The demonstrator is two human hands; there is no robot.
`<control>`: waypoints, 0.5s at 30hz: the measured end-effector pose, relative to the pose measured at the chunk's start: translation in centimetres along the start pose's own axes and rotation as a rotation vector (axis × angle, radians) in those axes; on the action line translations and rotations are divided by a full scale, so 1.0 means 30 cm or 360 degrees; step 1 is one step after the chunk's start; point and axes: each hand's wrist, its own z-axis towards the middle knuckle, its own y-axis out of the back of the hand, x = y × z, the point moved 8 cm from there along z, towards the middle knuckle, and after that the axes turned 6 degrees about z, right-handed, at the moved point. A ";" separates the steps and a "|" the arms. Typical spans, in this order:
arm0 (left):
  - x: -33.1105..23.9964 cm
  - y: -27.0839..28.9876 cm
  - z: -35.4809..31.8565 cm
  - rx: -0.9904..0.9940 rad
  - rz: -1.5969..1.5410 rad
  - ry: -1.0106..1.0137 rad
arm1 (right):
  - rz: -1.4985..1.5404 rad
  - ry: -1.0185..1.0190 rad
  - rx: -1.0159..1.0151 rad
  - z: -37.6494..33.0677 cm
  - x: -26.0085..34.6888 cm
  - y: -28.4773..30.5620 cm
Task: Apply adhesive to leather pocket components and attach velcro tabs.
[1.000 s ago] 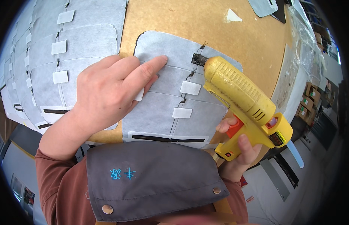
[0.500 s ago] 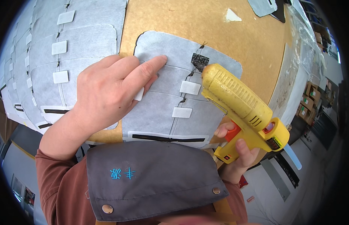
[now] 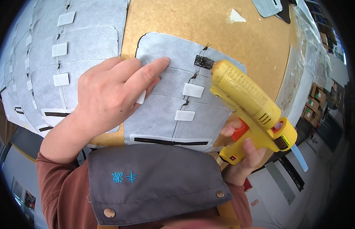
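A yellow hot glue gun (image 3: 248,95) is in my right hand (image 3: 250,147), its fingers around the handle and at the red trigger. The gun's tip lies beside a black speckled rectangular patch (image 3: 204,62) on a pale grey fabric panel (image 3: 162,86). On the left part of this panel rests my left hand (image 3: 112,84), index finger stretched out against it. Below that finger, a small white rectangular pad (image 3: 141,97) shows partly from between the closed fingers and thumb. Two similar white pads (image 3: 193,90) sit lower along the panel's centre seam.
More grey panels (image 3: 86,42) with rows of white pads overlap on the left. Brown board (image 3: 177,15) lies under the panels, with a white scrap (image 3: 237,15) on it. Clear plastic sheeting (image 3: 311,45) hangs over the right edge. Cardboard boxes (image 3: 314,101) stand beyond.
The glue gun has shifted slightly right and tilted, showing more of the black patch. My right hand moved with it. My left hand stays nearly still.
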 end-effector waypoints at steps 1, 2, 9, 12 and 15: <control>0.000 -0.001 0.001 0.0000 -0.0001 -0.0003 | -0.0022 0.0018 -0.0029 -0.001 0.005 0.009; 0.000 -0.001 0.000 -0.0003 0.0005 -0.0003 | -0.0022 0.0019 -0.0035 -0.004 0.006 0.014; -0.008 0.004 0.007 -0.0005 0.0003 -0.0013 | 0.0035 0.0055 -0.0091 -0.018 0.010 0.051; 0.000 -0.003 -0.002 0.0007 0.0003 -0.0002 | 0.0028 0.0037 -0.0086 -0.013 0.000 0.043; 0.002 -0.005 -0.006 0.0009 0.0007 -0.0011 | 0.0037 0.0028 -0.0070 -0.015 -0.008 0.047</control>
